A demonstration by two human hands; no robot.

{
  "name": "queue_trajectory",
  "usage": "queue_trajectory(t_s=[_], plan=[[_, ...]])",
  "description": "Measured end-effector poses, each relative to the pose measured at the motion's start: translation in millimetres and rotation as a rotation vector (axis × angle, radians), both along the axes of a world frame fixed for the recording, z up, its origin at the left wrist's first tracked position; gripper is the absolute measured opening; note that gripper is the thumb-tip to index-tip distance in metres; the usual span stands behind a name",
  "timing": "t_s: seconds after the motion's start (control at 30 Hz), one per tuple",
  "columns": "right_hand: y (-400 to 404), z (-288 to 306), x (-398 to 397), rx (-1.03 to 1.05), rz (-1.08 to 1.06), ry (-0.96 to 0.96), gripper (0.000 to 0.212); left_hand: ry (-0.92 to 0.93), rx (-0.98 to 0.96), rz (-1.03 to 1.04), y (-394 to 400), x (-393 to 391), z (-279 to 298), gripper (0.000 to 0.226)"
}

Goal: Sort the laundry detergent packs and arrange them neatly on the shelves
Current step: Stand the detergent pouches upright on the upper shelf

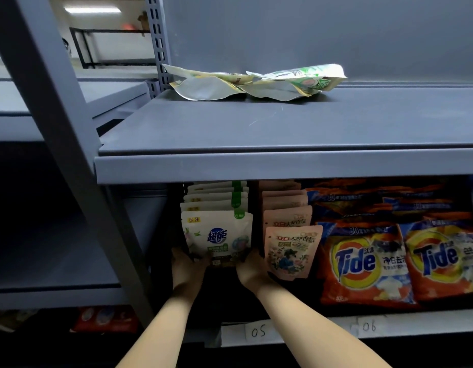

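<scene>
You held the front white detergent pouch (218,236) between both hands on the lower shelf (296,332). Your left hand (187,266) gripped its lower left corner and your right hand (252,269) gripped its lower right corner, fingers curled against the pouch base. The pouch stood upright at the head of a row of matching white pouches (216,197) filed behind it. Just to the right stood a row of pink pouches (289,235), the front one (292,252) tilted slightly and touching your right hand. Further right lay orange Tide bags (362,264), overlapping. On the upper shelf (283,128), several green-and-white pouches (256,82) lay flat in a loose pile near the back. Labels 05 (258,332) and 06 (369,326) marked the lower shelf edge.
</scene>
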State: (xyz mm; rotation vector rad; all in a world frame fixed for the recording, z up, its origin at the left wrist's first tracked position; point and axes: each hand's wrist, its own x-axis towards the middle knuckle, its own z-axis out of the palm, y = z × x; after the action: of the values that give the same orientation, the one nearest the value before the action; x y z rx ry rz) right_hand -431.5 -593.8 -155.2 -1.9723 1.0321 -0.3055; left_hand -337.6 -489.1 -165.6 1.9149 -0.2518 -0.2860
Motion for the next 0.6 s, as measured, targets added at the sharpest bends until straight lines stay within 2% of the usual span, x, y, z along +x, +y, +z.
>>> queue_trajectory(t_s=[0.17,0.3,0.4,0.5,0.6], plan=[[7.9,4.6,-17.6,-0.013,0.064,0.042,0.045,0.038,0.128,0.018,5.3,-8.6,14.9,0.078],[16.3,14.7,-32.6,0.011,0.096,0.127,0.052,0.037,0.258,-0.02,11.6,-21.2,27.0,0.063],[18.2,30.9,-46.6,-0.058,0.133,0.205,0.045,0.021,0.303,-0.071,14.7,-32.3,39.6,0.047],[13.1,50.8,-67.1,-0.153,0.227,0.269,0.042,-0.062,0.355,-0.164,15.7,-44.9,53.9,0.046],[8.1,71.9,-91.2,-0.238,0.313,0.23,0.039,-0.147,0.468,-0.276,19.3,-59.1,68.5,0.051]])
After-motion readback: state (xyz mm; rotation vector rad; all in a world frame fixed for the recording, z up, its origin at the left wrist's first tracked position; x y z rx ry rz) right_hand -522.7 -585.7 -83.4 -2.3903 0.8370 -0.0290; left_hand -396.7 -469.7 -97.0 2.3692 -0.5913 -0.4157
